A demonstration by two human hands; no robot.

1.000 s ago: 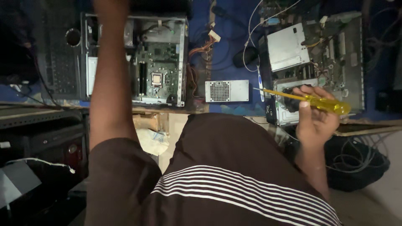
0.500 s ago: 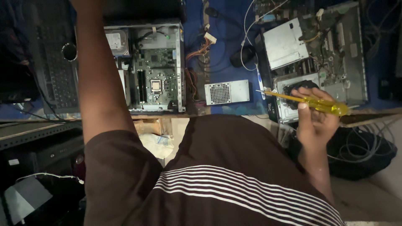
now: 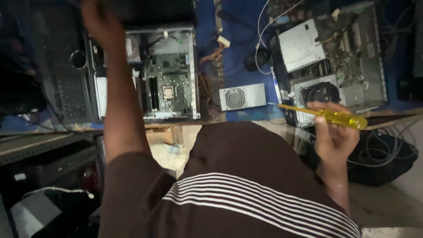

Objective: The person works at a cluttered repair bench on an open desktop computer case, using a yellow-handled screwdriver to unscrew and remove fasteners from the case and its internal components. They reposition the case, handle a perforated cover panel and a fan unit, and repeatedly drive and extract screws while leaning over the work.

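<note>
While the person stands over the workbench, the right hand is closed around a yellow screwdriver at the right of the frame, in the middle height; the fingers wrap the transparent yellow handle, and the thin metal shaft points to the left, toward the centre. This tool is held just in front of an open computer case in the upper right of the frame, where a silver drive box, a round black fan and many small cables are visible. The left hand is stretched far up to the upper left of the frame, above a second open computer case with a green motherboard inside. This hand is blurred and near the edge, so I cannot tell if it is open or if it grips something. Between both cases, on the blue surface, lies a small grey power supply with a grille, and a bundle of coloured wires is just beside it. A dark keyboard lies at the left of the frame. Below, the person's brown shirt with white stripes fills the lower centre, and a coil of cables rests at the lower right.
</note>
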